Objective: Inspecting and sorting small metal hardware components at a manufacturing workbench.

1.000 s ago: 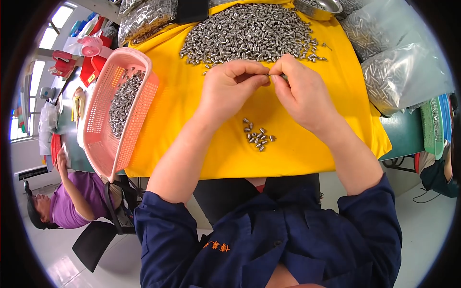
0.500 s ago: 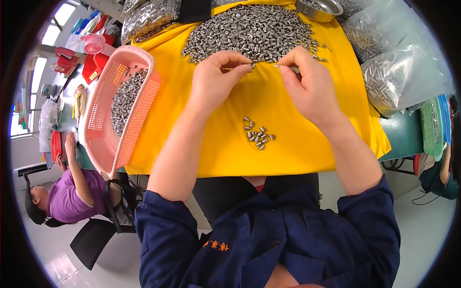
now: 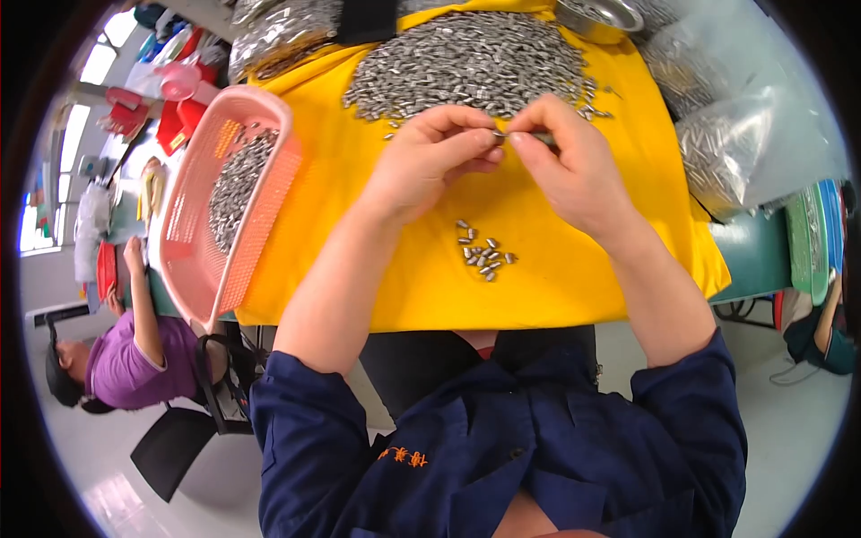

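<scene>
Green desk (image 3: 753, 255) under yellow cloth (image 3: 332, 296), metal-part pile (image 3: 466, 67) on far side. Left hand (image 3: 430, 160) pinches small metal piece (image 3: 499, 134) at fingertips; right hand (image 3: 571, 166) pinches slim greyish object (image 3: 545, 139), kind unclear. Piece lies between both hands, left nearer, right fingertips just beside; its long axis too small to tell. Loose metal parts (image 3: 482, 258) lie on cloth, near side. Orange embroidered characters (image 3: 403, 457) mark navy shirt (image 3: 489, 439); no brand readable.
</scene>
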A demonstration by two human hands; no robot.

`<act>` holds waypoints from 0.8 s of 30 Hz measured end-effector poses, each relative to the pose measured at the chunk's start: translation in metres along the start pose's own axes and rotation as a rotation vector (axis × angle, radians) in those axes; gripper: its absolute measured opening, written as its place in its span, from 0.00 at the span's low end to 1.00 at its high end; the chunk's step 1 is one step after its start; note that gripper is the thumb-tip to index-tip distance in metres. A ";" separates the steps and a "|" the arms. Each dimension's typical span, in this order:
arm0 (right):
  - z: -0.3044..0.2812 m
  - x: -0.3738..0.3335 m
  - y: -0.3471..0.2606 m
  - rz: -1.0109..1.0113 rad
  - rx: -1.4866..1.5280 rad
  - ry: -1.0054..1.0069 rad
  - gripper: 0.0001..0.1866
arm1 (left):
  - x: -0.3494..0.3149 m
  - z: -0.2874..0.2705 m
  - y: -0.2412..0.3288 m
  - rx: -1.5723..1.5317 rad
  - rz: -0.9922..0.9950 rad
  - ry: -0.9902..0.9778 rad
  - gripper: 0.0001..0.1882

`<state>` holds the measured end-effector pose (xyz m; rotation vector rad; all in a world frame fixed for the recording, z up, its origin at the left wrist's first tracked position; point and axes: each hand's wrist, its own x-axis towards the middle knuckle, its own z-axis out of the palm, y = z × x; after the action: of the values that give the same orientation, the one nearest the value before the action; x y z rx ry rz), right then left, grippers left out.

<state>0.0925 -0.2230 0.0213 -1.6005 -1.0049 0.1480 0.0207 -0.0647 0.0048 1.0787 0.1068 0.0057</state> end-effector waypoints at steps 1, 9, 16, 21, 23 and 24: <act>0.000 -0.001 -0.001 0.003 -0.067 0.012 0.03 | -0.004 0.000 0.003 0.048 -0.001 0.043 0.08; -0.003 -0.015 -0.010 -0.001 -0.406 -0.026 0.02 | 0.003 0.012 -0.011 0.061 0.092 -0.029 0.05; 0.003 -0.010 -0.007 -0.080 -0.413 0.025 0.02 | 0.000 0.011 0.000 0.373 0.080 0.055 0.09; 0.013 -0.002 -0.003 -0.075 -0.205 0.022 0.02 | -0.001 0.001 0.002 0.323 0.073 0.110 0.07; 0.005 -0.002 -0.002 -0.005 -0.224 0.041 0.03 | 0.003 -0.002 -0.002 0.306 0.089 0.137 0.06; 0.003 -0.002 -0.003 0.040 -0.207 0.039 0.03 | 0.003 -0.005 -0.002 0.327 0.108 0.182 0.07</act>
<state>0.0878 -0.2225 0.0217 -1.8053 -0.9839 0.0408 0.0233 -0.0611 0.0007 1.4093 0.2190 0.1895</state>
